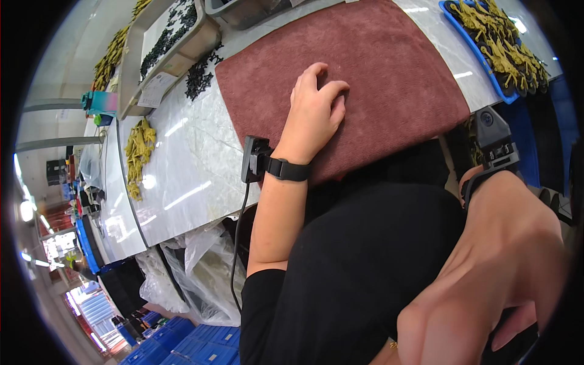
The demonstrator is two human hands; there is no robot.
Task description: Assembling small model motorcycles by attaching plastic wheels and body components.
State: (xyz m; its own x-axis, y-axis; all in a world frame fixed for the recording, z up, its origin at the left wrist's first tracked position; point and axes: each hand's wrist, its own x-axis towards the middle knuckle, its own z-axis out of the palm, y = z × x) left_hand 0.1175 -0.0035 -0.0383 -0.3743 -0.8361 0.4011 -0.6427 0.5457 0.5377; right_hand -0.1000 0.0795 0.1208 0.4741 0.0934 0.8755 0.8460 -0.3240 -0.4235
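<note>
My left hand (pixel 311 118) rests on a reddish-brown towel (pixel 389 79) spread over the table's near edge. Its fingers are loosely bent and apart, with nothing seen between them. Around that wrist is a black strap with a small black device (pixel 255 159), and a cable hangs from it. Close to the camera at the lower right, my right hand (pixel 486 267) is raised in front of my body, away from the table. Its fingers are mostly hidden, so what it holds, if anything, cannot be made out. That wrist also carries a strapped black device (pixel 496 137).
Left of the towel lie small black parts (pixel 199 78) and a pile of olive-yellow parts (pixel 140 149). A grey bin (pixel 210 33) of black pieces stands behind. At the far right is a blue tray (pixel 480 55) with yellow-and-black parts. Blue crates (pixel 201 340) sit on the floor.
</note>
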